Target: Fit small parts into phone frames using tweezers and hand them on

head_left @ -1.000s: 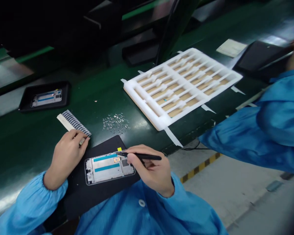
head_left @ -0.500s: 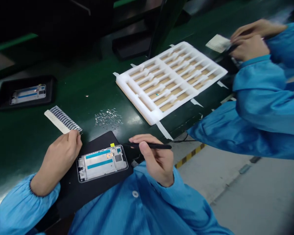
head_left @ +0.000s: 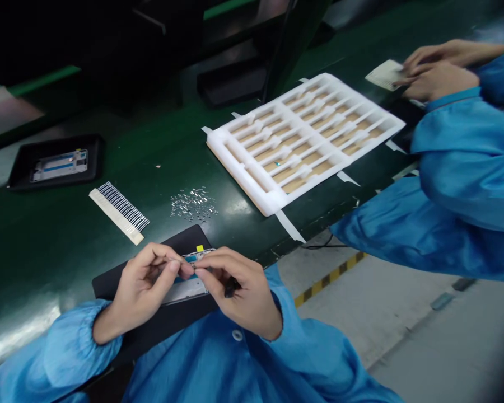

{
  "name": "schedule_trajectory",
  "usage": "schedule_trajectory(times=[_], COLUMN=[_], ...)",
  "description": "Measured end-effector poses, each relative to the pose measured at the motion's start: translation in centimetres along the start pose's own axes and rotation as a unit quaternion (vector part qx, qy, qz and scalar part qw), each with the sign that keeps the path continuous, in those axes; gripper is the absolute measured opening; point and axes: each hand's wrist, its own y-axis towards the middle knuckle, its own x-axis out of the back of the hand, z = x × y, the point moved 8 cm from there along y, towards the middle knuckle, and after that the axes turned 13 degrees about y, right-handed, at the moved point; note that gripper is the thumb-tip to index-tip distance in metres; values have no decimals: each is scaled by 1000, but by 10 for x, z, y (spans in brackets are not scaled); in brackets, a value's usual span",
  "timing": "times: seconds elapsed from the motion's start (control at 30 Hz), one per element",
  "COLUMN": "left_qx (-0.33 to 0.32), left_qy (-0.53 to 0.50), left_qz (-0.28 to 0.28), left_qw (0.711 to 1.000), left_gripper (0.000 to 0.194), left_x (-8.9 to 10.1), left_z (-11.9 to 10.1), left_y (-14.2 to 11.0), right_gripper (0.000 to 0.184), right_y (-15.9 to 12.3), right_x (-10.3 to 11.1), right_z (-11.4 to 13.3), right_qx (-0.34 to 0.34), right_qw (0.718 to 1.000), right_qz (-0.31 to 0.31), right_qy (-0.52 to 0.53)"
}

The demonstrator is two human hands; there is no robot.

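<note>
Currently I have both hands brought together over a silver rectangular metal phone frame (head_left: pixel 189 288) with blue strips and a small yellow tab (head_left: pixel 200 248), which lies on a flat black mat (head_left: pixel 105 282) at the near edge of the glossy green bench (head_left: pixel 151 187). The left hand (head_left: pixel 145 285) holds its thumb and index fingertip close together, just beside the right fingertips; I cannot tell whether they pinch anything, as the spot is too small. The right hand (head_left: pixel 246 294) has its thumb and index fingertip nearly meeting, its curled fingers keeping a black rod-like tool (head_left: pixel 231 286), of which I see just the end. Farther from that edge lie a cream card strip with a row of dark slivers (head_left: pixel 120 212) and a scatter of tiny shiny metal bits (head_left: pixel 193 205). A white foam compartment tray (head_left: pixel 241 176) sits taped down, its nearest corner toward the bench's near edge. Toward the bench's far edge, a shallow black plastic tray (head_left: pixel 19 168) holds another silver frame (head_left: pixel 61 166). Beyond the foam tray, a co-worker's hands (head_left: pixel 441 78) meet beside a pale card (head_left: pixel 384 74).
</note>
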Motion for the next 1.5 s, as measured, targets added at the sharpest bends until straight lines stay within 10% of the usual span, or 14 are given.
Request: schedule_trajectory(times=[0.23, 0.37, 0.63, 1.3, 1.5], left_qx=[-24, 1, -186, -311, -309], left_qy=[-23, 161, 537, 554, 554], left_qz=[-4, 30, 27, 21, 27], left_qw=[999, 987, 823, 772, 772], left_gripper=[7, 14, 20, 29, 30], left_x=[-2, 8, 0, -19, -21], left_z=[-1, 5, -5, -17, -15], left_y=[-4, -4, -29, -26, -25], right_gripper=[8, 11, 29, 24, 35], right_y=[4, 5, 6, -2, -20], right_x=[0, 3, -3, -23, -29], right_z=[-3, -2, -13, -2, 2], right_qx=[-16, 50, 146, 208, 138], right_qw=[1000, 994, 881, 814, 794], right_qz=[-2, 32, 189, 213, 225], right_qy=[12, -92, -408, -499, -547])
